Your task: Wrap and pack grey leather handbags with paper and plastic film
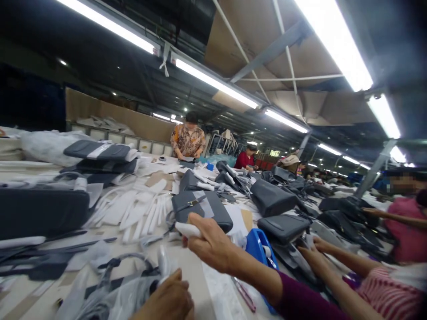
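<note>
My right hand (210, 244) reaches over the middle of the table, its fingers closed round a small white wrapped piece (188, 229). Just behind it lies a dark grey handbag (216, 209) with a gold buckle and a pale strip across its flap. Low in the view, my left hand (170, 298) has curled fingers; what they hold, if anything, is hidden. Beside it are dark grey straps (111, 271) partly covered by clear plastic wrap (116, 300). A clear-wrapped roll (163, 264) stands up close to the left fingers.
A blue tape dispenser (262, 249) and a pink-handled tool (245, 295) are beside my right forearm. White strips (147, 213) and grey bags (96, 151) crowd the left. At right, a co-worker's hands (315, 255) handle a bag. Another person (188, 140) stands across the table.
</note>
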{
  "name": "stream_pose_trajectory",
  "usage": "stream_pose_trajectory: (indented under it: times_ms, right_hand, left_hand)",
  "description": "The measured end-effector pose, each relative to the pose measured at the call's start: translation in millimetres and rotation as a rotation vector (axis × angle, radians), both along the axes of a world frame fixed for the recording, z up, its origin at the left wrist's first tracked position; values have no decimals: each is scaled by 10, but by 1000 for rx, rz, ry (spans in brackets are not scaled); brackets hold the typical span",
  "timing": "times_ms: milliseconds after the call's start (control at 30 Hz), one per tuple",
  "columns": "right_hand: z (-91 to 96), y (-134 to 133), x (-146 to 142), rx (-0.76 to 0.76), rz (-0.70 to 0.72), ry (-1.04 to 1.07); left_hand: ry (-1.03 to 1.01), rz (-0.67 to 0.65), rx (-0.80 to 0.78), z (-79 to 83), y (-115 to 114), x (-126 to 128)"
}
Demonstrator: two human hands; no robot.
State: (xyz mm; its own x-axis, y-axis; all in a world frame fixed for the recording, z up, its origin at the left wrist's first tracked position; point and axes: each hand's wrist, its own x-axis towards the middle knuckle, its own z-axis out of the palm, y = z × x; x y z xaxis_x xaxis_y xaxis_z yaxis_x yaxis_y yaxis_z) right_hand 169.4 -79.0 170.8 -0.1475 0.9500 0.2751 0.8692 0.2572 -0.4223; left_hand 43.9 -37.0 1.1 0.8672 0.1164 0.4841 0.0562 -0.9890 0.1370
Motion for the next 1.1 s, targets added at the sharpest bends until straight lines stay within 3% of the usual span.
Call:
stream_pose_trajectory:
  times_ms: [133,200,300,400,633,767,867,967,1100]
  right_hand:
    - [-461,-388,261,-453,-186,193]
    - [-741,-478,393,-582,-228,340]
    - [-1123,-547,559,-582,-294,609]
    - [-1377,-549,666,-544,-379,763]
    - [-1474,-379,698,-488,-238,442]
    - [-1558,-265,529,-577,-247,399]
    - [-1663,-209,353,-595,-253,519]
    - [-1760,-181,220,-512,-256,692]
    - [-1833,-123,121,-491,-276,1007]
  left_hand:
    - [235,39,-42,264,-45,-42]
    - [339,26,-49,381,-40,-18]
    - [438,-44,-81,459,-11,39]
    - [459,-80,-102,476,6,73]
    - [473,-107,-142,515,12,98]
    - [477,-103,-161,520,3,112]
    - [477,-94,-168,518,3,120]
    - [459,-90,-176,510,7,121]
    - [443,-97,-173,493,4,122]
